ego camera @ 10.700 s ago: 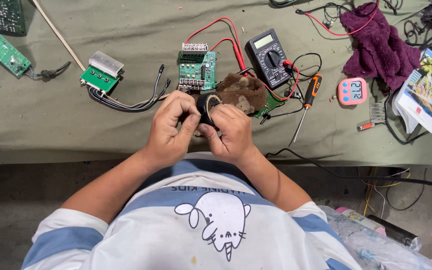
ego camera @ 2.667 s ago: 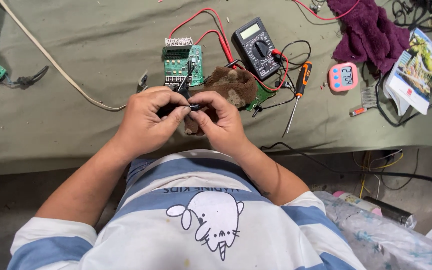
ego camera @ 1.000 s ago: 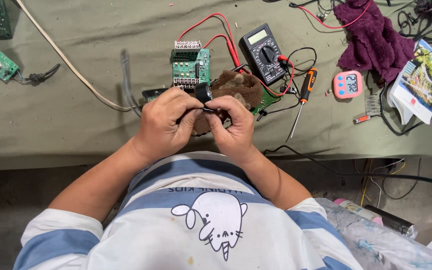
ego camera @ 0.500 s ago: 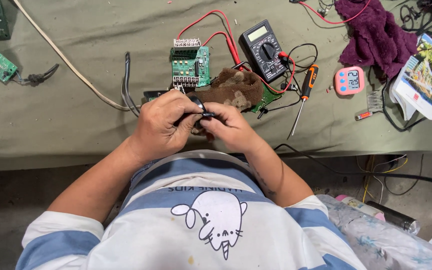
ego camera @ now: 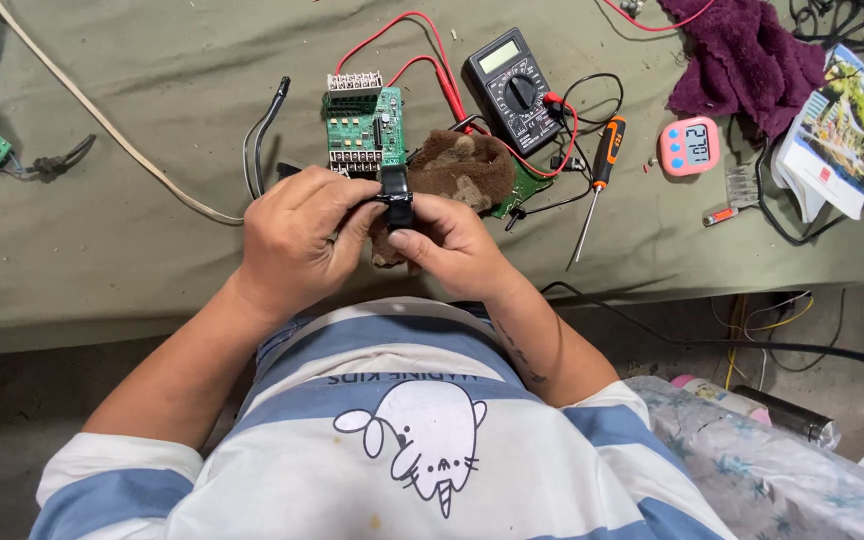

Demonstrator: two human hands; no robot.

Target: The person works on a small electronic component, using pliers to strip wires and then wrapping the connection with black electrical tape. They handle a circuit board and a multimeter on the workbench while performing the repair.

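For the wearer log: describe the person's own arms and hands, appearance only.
Both hands, left hand and right hand, are bare: no gloves, rings or watch visible. Forearms are uncovered. Short sleeves of a blue-and-white striped T-shirt end above the elbows. A faint dark marking runs along the right forearm.

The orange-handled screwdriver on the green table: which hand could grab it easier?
Probably the right hand. The orange-handled screwdriver lies on that hand's side of the table, past the brown rag. The left hand sits farther away and would have to cross over. Both hands hold a small black part.
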